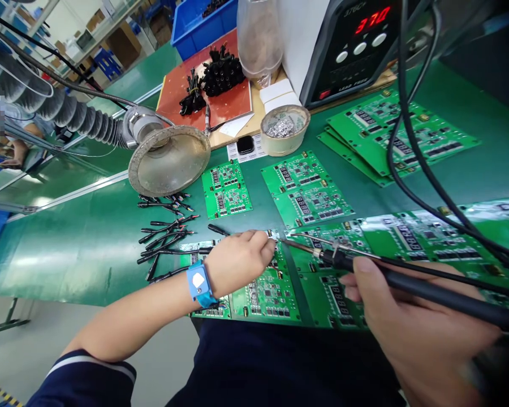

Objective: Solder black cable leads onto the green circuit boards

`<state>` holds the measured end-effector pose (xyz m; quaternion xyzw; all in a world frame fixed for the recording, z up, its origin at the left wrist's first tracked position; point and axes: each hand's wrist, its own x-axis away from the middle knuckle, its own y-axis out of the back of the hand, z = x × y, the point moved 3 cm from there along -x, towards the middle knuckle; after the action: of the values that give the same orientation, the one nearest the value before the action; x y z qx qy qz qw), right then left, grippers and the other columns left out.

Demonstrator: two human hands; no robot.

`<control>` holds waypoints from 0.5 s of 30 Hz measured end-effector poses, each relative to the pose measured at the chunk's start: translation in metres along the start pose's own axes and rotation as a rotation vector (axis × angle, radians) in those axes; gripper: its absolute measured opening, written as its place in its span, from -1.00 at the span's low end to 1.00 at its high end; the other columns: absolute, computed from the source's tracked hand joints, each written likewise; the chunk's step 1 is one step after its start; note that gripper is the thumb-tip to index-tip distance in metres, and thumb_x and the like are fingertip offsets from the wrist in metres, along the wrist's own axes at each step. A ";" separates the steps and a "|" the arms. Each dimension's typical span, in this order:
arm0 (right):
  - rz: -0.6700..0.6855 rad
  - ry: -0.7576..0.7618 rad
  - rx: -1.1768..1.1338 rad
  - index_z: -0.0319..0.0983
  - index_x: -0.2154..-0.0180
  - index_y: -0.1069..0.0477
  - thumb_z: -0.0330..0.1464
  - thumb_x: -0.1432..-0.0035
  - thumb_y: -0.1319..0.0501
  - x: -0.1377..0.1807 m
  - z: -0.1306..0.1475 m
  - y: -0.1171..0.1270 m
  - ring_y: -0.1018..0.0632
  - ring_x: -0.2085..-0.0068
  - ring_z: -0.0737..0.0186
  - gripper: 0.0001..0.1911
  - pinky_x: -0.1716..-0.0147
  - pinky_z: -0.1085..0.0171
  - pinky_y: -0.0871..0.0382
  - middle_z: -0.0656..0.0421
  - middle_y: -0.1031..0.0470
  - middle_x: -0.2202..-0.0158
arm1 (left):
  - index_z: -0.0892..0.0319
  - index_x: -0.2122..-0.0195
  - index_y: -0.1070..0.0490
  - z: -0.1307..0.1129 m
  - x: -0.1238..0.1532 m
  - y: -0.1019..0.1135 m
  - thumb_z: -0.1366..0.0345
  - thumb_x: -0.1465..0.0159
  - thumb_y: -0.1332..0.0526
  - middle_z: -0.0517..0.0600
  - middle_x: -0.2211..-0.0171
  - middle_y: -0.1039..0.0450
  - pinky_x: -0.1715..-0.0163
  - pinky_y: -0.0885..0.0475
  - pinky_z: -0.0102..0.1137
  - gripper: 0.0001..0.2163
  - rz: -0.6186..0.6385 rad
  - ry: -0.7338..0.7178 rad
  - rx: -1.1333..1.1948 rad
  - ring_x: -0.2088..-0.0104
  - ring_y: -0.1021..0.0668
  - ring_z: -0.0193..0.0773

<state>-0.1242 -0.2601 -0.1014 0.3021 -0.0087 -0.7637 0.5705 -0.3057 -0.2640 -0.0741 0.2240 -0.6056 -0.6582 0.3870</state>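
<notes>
My right hand (424,322) grips a soldering iron (390,277) with a thin metal guide tube alongside it. The iron's tip points left, close to the fingertips of my left hand (244,254). Those fingers are pinched together over a green circuit board (271,291); a short black cable lead (218,229) sticks out behind them, its other end hidden by the hand. A blue wrist strap (201,285) is on my left wrist. More circuit boards (339,297) lie under and beside the iron. To the left is a loose group of black cable leads (165,237).
A fume extractor hood (169,161) hangs at the left. Behind are two separate boards (307,189), a round tin (284,144) of metal shavings, a soldering station (348,51) showing 370, and stacked boards (398,135). Black cords (424,164) hang at the right.
</notes>
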 end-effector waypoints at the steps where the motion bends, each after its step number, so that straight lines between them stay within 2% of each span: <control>1: 0.005 0.023 -0.006 -0.19 0.63 -0.35 -0.45 0.13 -0.28 0.000 0.001 -0.001 -0.42 0.61 0.34 -0.85 0.58 0.31 -0.32 0.29 -0.36 0.66 | 0.32 0.10 -0.28 0.000 0.000 0.000 0.46 -0.31 0.12 0.05 0.40 -0.31 0.54 -0.41 -0.42 -0.75 -0.006 0.002 -0.003 0.38 -0.45 -0.24; 6: 0.059 0.088 0.021 -0.21 0.64 -0.34 -0.42 0.11 -0.28 0.001 0.001 -0.001 -0.42 0.58 0.36 -0.84 0.55 0.33 -0.31 0.27 -0.36 0.66 | 0.33 0.09 -0.27 0.001 0.003 -0.002 0.46 -0.30 0.11 0.06 0.38 -0.32 0.57 -0.40 -0.43 -0.75 -0.032 -0.020 -0.011 0.38 -0.46 -0.24; 15: 0.055 0.094 0.033 -0.22 0.64 -0.34 -0.39 0.12 -0.28 0.002 0.000 -0.002 -0.43 0.56 0.31 -0.83 0.57 0.31 -0.31 0.22 -0.37 0.64 | 0.33 0.13 -0.28 0.004 0.003 -0.003 0.46 -0.30 0.11 0.05 0.40 -0.31 0.64 -0.34 -0.46 -0.77 -0.078 -0.057 -0.020 0.40 -0.45 -0.26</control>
<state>-0.1262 -0.2614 -0.1035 0.3465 -0.0028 -0.7326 0.5859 -0.3114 -0.2636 -0.0757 0.2249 -0.6006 -0.6850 0.3457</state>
